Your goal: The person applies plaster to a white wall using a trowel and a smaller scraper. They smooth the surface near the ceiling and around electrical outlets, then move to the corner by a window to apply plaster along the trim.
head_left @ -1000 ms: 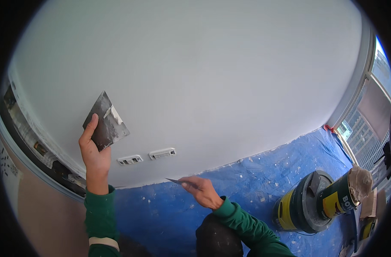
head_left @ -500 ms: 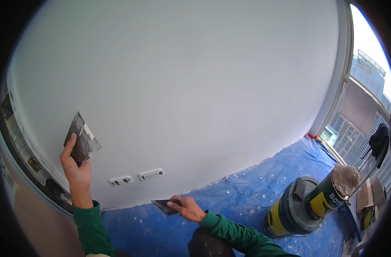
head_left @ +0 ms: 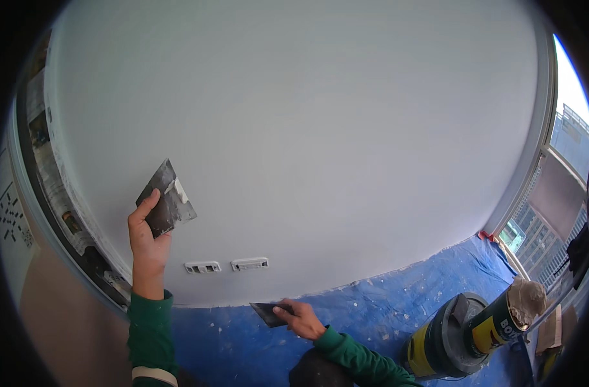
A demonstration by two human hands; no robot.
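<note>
The wall (head_left: 333,129) seems largely smooth; white compound (head_left: 178,191) sits unspread on the broad scraper (head_left: 165,205) our left hand (head_left: 149,244) grips before it, forearm upright. Lower, our right hand (head_left: 303,320) pinches a second scraper (head_left: 265,314) over the blue sheeting (head_left: 378,309), forearm slanting in from the right.

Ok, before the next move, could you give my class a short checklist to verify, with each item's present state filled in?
1. Left hand gripping the flat scraper: ok.
2. White paste on that blade: ok, a small patch shows.
3. Right hand holding the second scraper: ok.
4. Blue sheet spread along the foot of the wall: ok.
5. Left wall fitting covered over: not ok, dark openings show.
6. Wall dry: cannot tell.
</note>
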